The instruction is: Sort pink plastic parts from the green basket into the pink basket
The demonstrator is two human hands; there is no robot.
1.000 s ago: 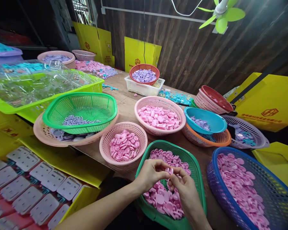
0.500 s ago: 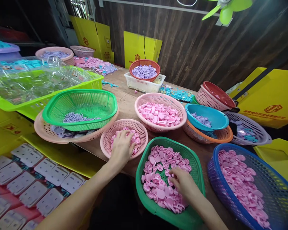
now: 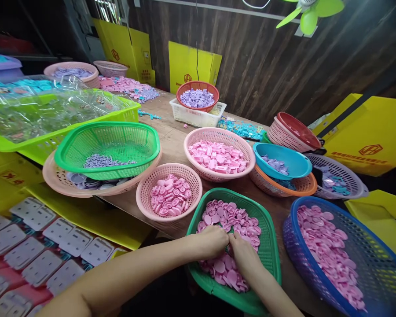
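Over the dark green basket point(image 3: 273, 246) my left hand point(image 3: 214, 241) and my right hand point(image 3: 243, 253) meet, fingertips against each other. Both are closed, and whatever is between the fingers is hidden. Round pink plastic pieces point(image 3: 231, 277) fill much of that basket, some flat like discs, some showing a hollow side. Just left of it stands a small pink basket point(image 3: 142, 193) with smaller pink plastic pieces point(image 3: 171, 196) in it, no hand touching it.
Behind stands a pink basket point(image 3: 188, 152) of pink blocks. A blue basket point(image 3: 295, 237) of round pink pieces sits to the right. At left, a bright green basket point(image 3: 132, 145) rests on a peach basket point(image 3: 51, 182). White panels point(image 3: 71, 233) lie lower left.
My left hand has left the small pink basket and moved right to my right hand over the dark green basket. My right hand has shifted slightly left, and its fingers now meet the left's.
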